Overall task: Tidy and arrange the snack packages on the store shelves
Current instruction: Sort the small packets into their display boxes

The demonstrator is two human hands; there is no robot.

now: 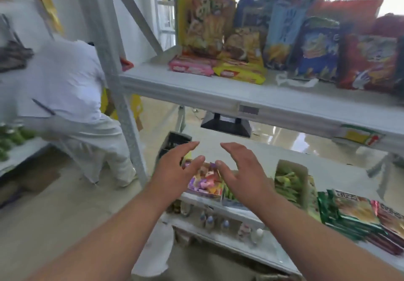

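Note:
My left hand (175,169) and my right hand (242,171) hover side by side, fingers straight and spread, holding nothing, just above a small open box of colourful candy (206,181) on the lower shelf (251,149). On the upper shelf (196,88) stand snack bags: a tall yellow bag (203,18), a small yellow bag (242,42), blue bags (284,29), a red bag (369,62). Flat pink (191,66) and yellow (240,71) packs lie at its front.
A person in white clothes (65,97) bends over at the left beside the shelf's upright post (122,97). An open box of green packets (288,182) and flat green and red packs (354,213) lie on the lower shelf. Small bottles (218,221) stand on a shelf below.

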